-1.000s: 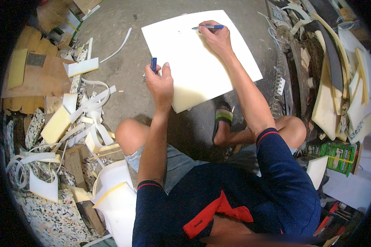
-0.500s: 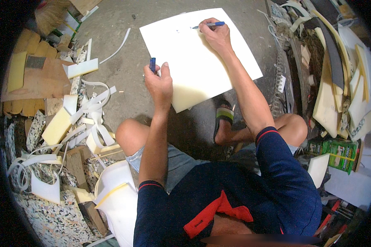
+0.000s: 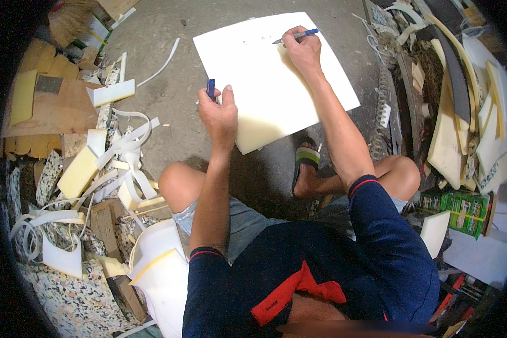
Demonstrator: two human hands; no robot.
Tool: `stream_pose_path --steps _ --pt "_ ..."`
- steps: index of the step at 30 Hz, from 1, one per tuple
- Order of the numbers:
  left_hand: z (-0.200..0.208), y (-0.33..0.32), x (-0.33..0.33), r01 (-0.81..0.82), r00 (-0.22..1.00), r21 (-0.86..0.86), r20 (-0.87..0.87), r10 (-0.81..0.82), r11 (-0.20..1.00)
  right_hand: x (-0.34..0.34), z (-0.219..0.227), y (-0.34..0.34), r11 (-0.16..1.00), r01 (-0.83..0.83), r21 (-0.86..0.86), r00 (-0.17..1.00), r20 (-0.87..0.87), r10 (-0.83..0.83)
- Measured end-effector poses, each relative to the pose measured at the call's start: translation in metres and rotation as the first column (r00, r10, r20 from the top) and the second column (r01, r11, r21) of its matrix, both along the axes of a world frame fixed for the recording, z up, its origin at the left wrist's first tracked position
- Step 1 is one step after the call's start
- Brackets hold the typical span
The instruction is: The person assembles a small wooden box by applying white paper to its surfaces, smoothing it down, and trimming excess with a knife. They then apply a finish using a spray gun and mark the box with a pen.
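Note:
A large white foam sheet (image 3: 265, 96) lies on the floor in front of me, yellowish toward its near edge. Small dark marks show near its far edge. My right hand (image 3: 304, 53) pinches a blue pen (image 3: 306, 35), whose tip is at the sheet just right of those marks. At the sheet's left edge is my left hand (image 3: 218, 112), its fingers closed round a blue pen cap (image 3: 210, 88) that stands up beside the raised thumb. The fingertips of this hand are partly hidden.
White and yellow foam offcuts (image 3: 135, 141) and a brown board (image 3: 56, 112) crowd the left side. Foam strips (image 3: 456, 112), a wire coil (image 3: 381, 112) and a green packet (image 3: 462, 213) line the right. My sandalled foot (image 3: 306, 169) rests near the sheet's near edge.
My right hand has moved a little to the right with the pen, and another small mark shows on the sheet. My left hand stays almost in place.

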State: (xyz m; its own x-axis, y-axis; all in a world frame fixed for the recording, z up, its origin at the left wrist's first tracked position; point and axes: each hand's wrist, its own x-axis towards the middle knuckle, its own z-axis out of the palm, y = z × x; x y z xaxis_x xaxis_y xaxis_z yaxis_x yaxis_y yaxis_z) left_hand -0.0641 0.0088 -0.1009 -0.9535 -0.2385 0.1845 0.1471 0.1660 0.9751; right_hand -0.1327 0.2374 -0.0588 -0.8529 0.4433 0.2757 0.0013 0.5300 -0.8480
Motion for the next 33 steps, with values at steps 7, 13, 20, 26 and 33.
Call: stream_pose_path --steps 7,13,20,26,33 --pt "-0.006 0.002 -0.004 -0.005 1.0 0.039 0.007 0.005 0.999 0.001 -0.002 0.013 0.998 0.001 -0.062 0.984 -0.18 -0.012" --pt "-0.008 0.002 -0.002 -0.009 1.0 0.019 0.019 0.009 1.0 0.003 -0.007 0.014 0.992 0.064 -0.112 0.981 -0.175 -0.083" --pt "-0.004 0.0 -0.003 -0.007 0.999 -0.018 0.038 0.008 1.0 0.001 -0.012 0.015 0.998 0.068 -0.017 0.982 -0.173 -0.07" --pt "-0.003 -0.001 -0.002 0.015 1.0 -0.017 0.012 -0.015 1.0 0.001 -0.011 0.015 0.997 0.074 -0.003 0.987 -0.145 -0.073" --pt "-0.004 -0.001 -0.002 0.016 0.999 -0.013 0.032 -0.016 1.0 0.004 -0.007 0.016 0.999 0.045 0.014 0.997 -0.064 -0.044"
